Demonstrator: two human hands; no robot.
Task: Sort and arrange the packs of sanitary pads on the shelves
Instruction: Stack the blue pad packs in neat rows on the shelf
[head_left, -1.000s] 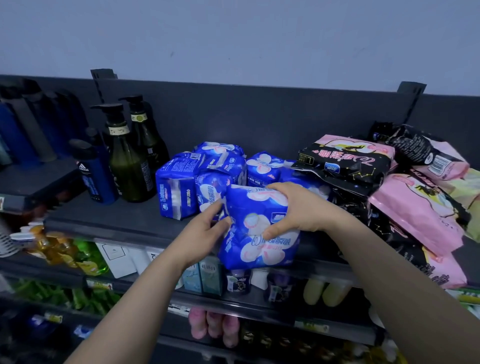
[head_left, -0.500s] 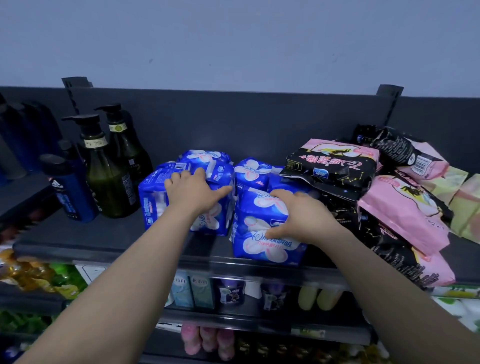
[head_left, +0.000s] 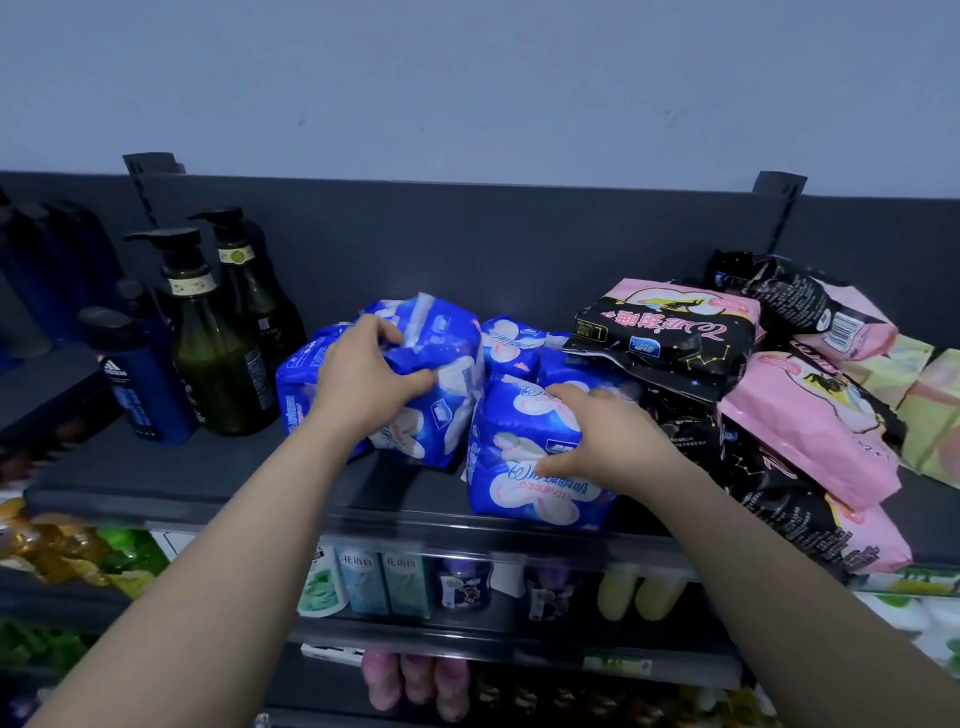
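Left grip (head_left: 363, 384) tight on the tilted blue pack (head_left: 448, 358), right grip (head_left: 602, 441) tight on the front blue pack (head_left: 519, 486) under it.

Bare shelf (head_left: 156, 467) is lying open front-left; bottles (head_left: 218, 364) are walling the left, blue packs (head_left: 511, 345) crowding centre, pink packs (head_left: 810, 436) spilling across the right.

Single head view, close, facing forward and slightly down onto top shelf (head_left: 156, 478) against wall.
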